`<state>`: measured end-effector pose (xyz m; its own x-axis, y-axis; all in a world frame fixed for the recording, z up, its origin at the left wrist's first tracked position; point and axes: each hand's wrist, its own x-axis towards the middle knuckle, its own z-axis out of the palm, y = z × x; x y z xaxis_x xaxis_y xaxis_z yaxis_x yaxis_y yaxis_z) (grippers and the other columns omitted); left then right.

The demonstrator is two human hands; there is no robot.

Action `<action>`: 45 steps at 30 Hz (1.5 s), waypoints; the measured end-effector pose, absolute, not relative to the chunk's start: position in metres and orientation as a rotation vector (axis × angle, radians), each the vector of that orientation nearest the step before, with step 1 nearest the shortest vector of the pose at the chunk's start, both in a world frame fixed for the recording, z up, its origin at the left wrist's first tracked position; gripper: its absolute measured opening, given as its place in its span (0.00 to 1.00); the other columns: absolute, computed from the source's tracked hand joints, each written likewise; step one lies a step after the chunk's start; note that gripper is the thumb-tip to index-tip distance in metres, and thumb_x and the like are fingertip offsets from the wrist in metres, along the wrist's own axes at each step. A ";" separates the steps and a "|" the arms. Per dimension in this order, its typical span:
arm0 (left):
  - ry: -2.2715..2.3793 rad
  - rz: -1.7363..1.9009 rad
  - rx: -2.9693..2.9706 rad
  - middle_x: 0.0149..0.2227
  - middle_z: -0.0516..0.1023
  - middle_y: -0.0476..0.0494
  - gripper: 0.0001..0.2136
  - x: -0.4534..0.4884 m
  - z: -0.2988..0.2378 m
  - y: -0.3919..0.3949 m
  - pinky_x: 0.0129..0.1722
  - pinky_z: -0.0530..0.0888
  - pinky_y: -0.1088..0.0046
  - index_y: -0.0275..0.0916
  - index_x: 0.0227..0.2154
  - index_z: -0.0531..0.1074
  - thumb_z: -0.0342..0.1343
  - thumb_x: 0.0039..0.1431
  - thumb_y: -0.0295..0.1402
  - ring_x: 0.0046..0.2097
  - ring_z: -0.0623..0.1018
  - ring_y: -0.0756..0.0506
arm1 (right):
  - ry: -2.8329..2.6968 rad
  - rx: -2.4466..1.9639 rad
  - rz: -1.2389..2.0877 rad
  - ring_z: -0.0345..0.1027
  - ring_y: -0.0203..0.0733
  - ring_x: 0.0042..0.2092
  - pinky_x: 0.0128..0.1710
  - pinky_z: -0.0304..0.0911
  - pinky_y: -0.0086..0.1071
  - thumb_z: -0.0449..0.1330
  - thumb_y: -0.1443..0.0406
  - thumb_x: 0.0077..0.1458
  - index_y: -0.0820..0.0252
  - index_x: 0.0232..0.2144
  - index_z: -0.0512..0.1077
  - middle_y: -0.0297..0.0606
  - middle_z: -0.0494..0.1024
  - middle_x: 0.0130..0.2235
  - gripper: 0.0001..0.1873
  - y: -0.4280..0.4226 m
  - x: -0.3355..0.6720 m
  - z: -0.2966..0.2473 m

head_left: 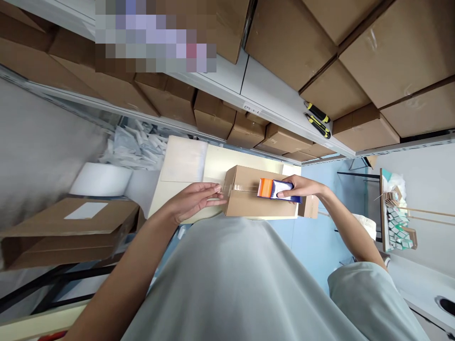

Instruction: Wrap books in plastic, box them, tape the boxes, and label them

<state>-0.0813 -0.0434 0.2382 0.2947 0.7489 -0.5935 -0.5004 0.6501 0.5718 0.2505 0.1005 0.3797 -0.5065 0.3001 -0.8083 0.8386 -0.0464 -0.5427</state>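
Note:
A closed cardboard box (249, 203) lies on the pale yellow tabletop in front of my body, with a strip of clear tape along its top seam. My right hand (296, 186) is wrapped round a tape dispenser (266, 188), orange with a toothed edge at its left end and dark blue and white behind. The dispenser is over the right half of the box; whether it touches the top I cannot tell. My left hand (199, 199) is at the box's left end, fingers stretched out and slightly apart, fingertips close to the side.
Shelves packed with cardboard boxes (291, 42) run across the far side. Two yellow-and-black box cutters (318, 118) rest on the shelf edge. To the left are a white roll (101, 179), a heap of plastic bags (135, 144) and an open carton (71, 222). A smaller box (310, 207) sits at right.

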 end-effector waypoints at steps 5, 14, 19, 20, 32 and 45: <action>0.992 0.834 0.306 0.32 0.81 0.43 0.22 -0.083 0.218 -0.046 0.60 0.80 0.43 0.37 0.31 0.82 0.81 0.40 0.48 0.39 0.83 0.42 | 1.833 1.205 -1.485 0.67 0.37 0.32 0.30 0.61 0.28 0.69 0.38 0.53 0.61 0.37 0.77 0.31 0.77 0.32 0.31 0.095 0.245 0.372; 1.140 0.772 0.387 0.33 0.82 0.44 0.28 -0.078 0.192 -0.048 0.61 0.78 0.49 0.39 0.29 0.81 0.78 0.34 0.58 0.41 0.83 0.40 | 1.800 1.229 -1.428 0.65 0.36 0.28 0.27 0.57 0.29 0.68 0.34 0.51 0.58 0.32 0.74 0.30 0.75 0.27 0.33 0.092 0.237 0.366; 1.177 0.743 0.462 0.36 0.85 0.39 0.30 -0.055 0.182 -0.042 0.53 0.80 0.54 0.39 0.32 0.82 0.77 0.33 0.59 0.42 0.83 0.38 | 1.794 1.250 -1.414 0.63 0.35 0.27 0.27 0.56 0.29 0.68 0.34 0.50 0.58 0.30 0.72 0.28 0.72 0.26 0.34 0.090 0.236 0.366; 1.188 0.756 0.482 0.36 0.86 0.38 0.30 -0.052 0.181 -0.042 0.52 0.80 0.56 0.38 0.33 0.82 0.76 0.34 0.59 0.42 0.83 0.38 | 1.790 1.261 -1.415 0.63 0.35 0.27 0.27 0.56 0.29 0.69 0.34 0.50 0.58 0.30 0.72 0.28 0.72 0.26 0.34 0.089 0.236 0.366; 1.417 0.900 0.814 0.76 0.62 0.34 0.39 -0.019 0.222 -0.096 0.75 0.61 0.57 0.40 0.74 0.61 0.59 0.65 0.53 0.75 0.64 0.35 | 1.772 1.284 -1.441 0.67 0.35 0.28 0.26 0.57 0.29 0.72 0.35 0.45 0.59 0.31 0.74 0.31 0.76 0.26 0.34 0.081 0.229 0.372; 1.548 0.867 1.622 0.81 0.32 0.23 0.66 0.012 0.223 -0.089 0.76 0.49 0.38 0.37 0.79 0.28 0.67 0.55 0.61 0.80 0.38 0.26 | 1.844 1.232 -1.396 0.62 0.34 0.26 0.26 0.53 0.29 0.69 0.31 0.44 0.60 0.29 0.75 0.31 0.73 0.24 0.38 0.077 0.232 0.369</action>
<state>0.0117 -0.0893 0.2231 0.0522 0.9986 -0.0095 0.5138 -0.0187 0.8577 0.2321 0.0766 0.3689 -0.4546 0.3524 -0.8180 0.8830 0.0575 -0.4659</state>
